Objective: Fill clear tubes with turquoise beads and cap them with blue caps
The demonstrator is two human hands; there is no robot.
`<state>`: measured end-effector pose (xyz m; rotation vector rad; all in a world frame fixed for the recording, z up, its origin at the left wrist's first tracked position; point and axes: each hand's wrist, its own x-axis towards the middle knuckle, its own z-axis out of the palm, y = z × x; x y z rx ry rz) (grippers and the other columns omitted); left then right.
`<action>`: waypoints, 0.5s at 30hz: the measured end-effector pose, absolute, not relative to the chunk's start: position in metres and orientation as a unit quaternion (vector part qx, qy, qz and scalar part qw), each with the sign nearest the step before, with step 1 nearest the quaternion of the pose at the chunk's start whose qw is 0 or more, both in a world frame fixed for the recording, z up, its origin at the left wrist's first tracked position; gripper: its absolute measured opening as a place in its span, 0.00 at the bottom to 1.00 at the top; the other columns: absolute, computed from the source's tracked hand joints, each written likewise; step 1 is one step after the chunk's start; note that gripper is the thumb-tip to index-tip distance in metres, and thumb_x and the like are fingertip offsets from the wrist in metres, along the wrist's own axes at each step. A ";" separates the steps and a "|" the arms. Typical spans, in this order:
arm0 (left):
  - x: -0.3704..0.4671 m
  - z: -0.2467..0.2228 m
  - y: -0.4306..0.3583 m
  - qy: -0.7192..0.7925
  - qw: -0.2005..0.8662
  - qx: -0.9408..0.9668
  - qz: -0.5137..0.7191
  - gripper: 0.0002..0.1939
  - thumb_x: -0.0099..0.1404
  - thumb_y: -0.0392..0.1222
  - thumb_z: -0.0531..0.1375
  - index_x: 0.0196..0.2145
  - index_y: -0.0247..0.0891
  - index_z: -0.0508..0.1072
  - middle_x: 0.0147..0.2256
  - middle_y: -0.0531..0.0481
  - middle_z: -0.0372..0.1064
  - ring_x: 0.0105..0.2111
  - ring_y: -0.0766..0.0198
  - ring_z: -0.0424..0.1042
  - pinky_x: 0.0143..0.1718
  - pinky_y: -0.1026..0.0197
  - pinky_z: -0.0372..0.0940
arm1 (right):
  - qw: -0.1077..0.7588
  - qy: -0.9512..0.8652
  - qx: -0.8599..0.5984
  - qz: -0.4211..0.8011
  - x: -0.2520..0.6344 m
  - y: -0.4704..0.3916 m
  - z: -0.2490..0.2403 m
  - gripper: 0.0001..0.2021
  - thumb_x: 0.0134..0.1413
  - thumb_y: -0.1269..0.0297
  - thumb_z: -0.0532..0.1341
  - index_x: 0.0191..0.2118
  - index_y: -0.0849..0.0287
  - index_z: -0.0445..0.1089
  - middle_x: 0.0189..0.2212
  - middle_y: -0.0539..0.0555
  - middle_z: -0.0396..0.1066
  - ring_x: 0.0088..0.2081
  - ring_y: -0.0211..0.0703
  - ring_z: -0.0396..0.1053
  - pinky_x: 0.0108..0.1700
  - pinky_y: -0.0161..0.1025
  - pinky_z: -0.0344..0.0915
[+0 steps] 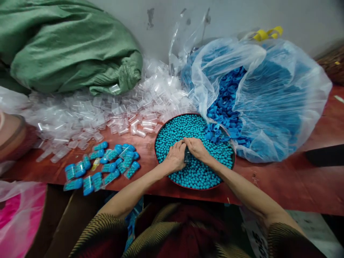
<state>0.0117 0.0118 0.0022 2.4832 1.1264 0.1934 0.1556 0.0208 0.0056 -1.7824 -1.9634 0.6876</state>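
Left hand (pixel 176 156) and right hand (pixel 197 148) are together, clamped on a small clear plastic container (pixel 187 156) between them | beneath them: small round turquoise beads (pixel 200 179) | leftward: blue-capped transparent packs (pixel 97 180).

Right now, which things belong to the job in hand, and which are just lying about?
Likely in the job: handled container, blue beads, blue caps, loose clear containers, filled containers.
Apparently just lying about: yellow strip, pink material, black object.
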 end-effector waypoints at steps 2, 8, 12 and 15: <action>0.012 0.006 0.012 0.423 0.212 0.879 0.059 0.41 0.50 0.35 0.59 0.60 0.36 0.47 0.61 0.35 0.49 0.60 0.48 0.52 0.55 0.45 0.57 | 0.228 -0.662 -0.680 0.220 0.151 0.018 0.001 0.20 0.64 0.61 0.43 0.40 0.60 0.72 0.38 0.59 0.75 0.43 0.44 0.71 0.46 0.38 0.62; 0.021 0.008 0.009 0.441 0.221 0.869 0.040 0.44 0.51 0.34 0.57 0.63 0.32 0.42 0.60 0.34 0.51 0.60 0.46 0.52 0.56 0.44 0.55 | 0.359 -0.608 -0.662 0.253 0.141 0.001 -0.003 0.18 0.63 0.59 0.42 0.46 0.59 0.66 0.41 0.58 0.73 0.43 0.43 0.70 0.47 0.39 0.64; 0.025 0.009 -0.001 0.467 0.208 0.858 0.044 0.40 0.52 0.35 0.56 0.61 0.30 0.46 0.55 0.34 0.56 0.58 0.45 0.54 0.56 0.44 0.55 | 0.319 -0.650 -0.638 0.261 0.147 -0.004 0.005 0.18 0.64 0.58 0.43 0.40 0.57 0.68 0.33 0.54 0.73 0.36 0.42 0.70 0.42 0.37 0.65; 0.018 0.018 0.000 0.472 0.182 0.861 0.055 0.39 0.54 0.36 0.55 0.62 0.30 0.46 0.50 0.35 0.60 0.52 0.48 0.61 0.51 0.47 0.60 | 0.310 -0.687 -0.616 0.228 0.162 0.021 0.010 0.19 0.63 0.57 0.45 0.33 0.57 0.71 0.32 0.53 0.74 0.37 0.41 0.70 0.42 0.37 0.64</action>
